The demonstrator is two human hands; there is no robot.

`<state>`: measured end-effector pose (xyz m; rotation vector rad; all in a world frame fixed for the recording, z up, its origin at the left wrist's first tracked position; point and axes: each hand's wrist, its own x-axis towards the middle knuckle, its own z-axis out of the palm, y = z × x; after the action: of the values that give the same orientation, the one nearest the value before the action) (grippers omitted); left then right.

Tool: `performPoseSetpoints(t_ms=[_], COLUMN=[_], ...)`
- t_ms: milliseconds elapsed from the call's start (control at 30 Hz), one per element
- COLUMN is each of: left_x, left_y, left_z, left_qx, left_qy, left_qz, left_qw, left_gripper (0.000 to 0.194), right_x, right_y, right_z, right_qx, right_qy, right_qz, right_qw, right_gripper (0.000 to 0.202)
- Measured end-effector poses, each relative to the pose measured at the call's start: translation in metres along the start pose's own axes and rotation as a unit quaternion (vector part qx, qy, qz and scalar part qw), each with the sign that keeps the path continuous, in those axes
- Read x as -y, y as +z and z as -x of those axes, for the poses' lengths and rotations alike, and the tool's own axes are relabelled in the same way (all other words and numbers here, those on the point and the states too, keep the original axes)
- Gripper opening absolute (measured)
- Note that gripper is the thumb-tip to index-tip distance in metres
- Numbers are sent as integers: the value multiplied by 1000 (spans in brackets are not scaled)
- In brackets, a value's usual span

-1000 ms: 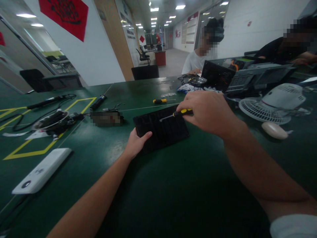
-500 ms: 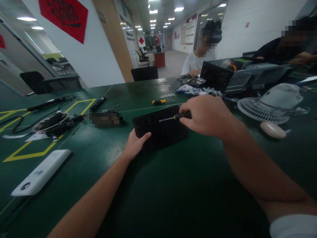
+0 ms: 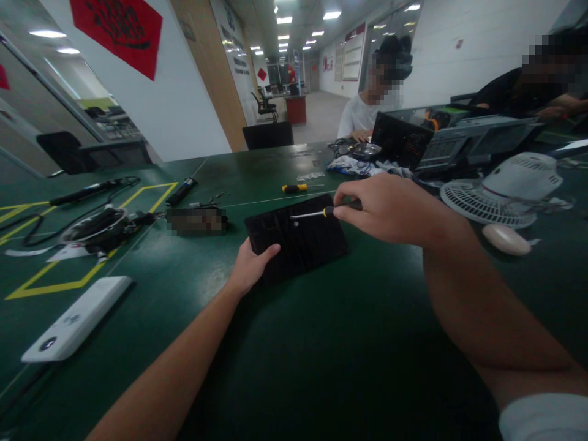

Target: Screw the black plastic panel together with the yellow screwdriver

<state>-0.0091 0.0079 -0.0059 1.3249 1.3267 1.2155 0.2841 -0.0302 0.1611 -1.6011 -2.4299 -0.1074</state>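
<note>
A black rectangular panel (image 3: pixel 312 242) lies tilted on the green table. My left hand (image 3: pixel 252 263) grips its left edge, with the thumb on top. My right hand (image 3: pixel 381 208) is closed round the dark handle of a screwdriver (image 3: pixel 310 214), above the panel's right part. The shaft points left across the panel, and its tip is just above a small silver round spot (image 3: pixel 296 224), apart from it. Beyond the panel lies a yellow and black screwdriver (image 3: pixel 294 188), beside small clear pieces (image 3: pixel 310 176).
To the left are a white power strip (image 3: pixel 76 321), a cable bundle (image 3: pixel 98 226) and a blurred block (image 3: pixel 197 221). A white fan (image 3: pixel 514 184) and a pale mouse (image 3: pixel 506 239) sit right. Open computer cases (image 3: pixel 459 144) stand behind; two people sit beyond.
My right hand has moved slightly right, and the screwdriver tip has shifted up and left, off the silver spot. My left hand and the panel have hardly moved.
</note>
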Motion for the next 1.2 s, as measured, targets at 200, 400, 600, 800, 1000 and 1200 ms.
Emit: performPoseSetpoints(t_ms=[200,400,600,800,1000,1200], left_x=[0,-2,-3,-3,-3,-4], left_y=[0,0,2,1,1,1], left_z=[1,1,2,1,1,2], left_qx=[4,-3,-3,3,3,0], left_qy=[-4,-5,-5,2,4,-4], left_qz=[15,5,0,-5,-3,3], left_qw=[1000,1000,1000,1000,1000,1000], left_gripper=[61,58,56,55,54,55], right_x=[-12,-7,-3,1,3,7], right_y=[-3,-3,0,7,8,9], right_z=[0,0,-1,-4,-5,-4], right_qx=[-21,-56,-54,-48,-47,-43], right_qy=[-30,6,16,1,10,20], right_qz=[-5,10,18,23,26,33], right_qw=[999,998,998,999,999,998], right_gripper=[30,31,30,31,30,31])
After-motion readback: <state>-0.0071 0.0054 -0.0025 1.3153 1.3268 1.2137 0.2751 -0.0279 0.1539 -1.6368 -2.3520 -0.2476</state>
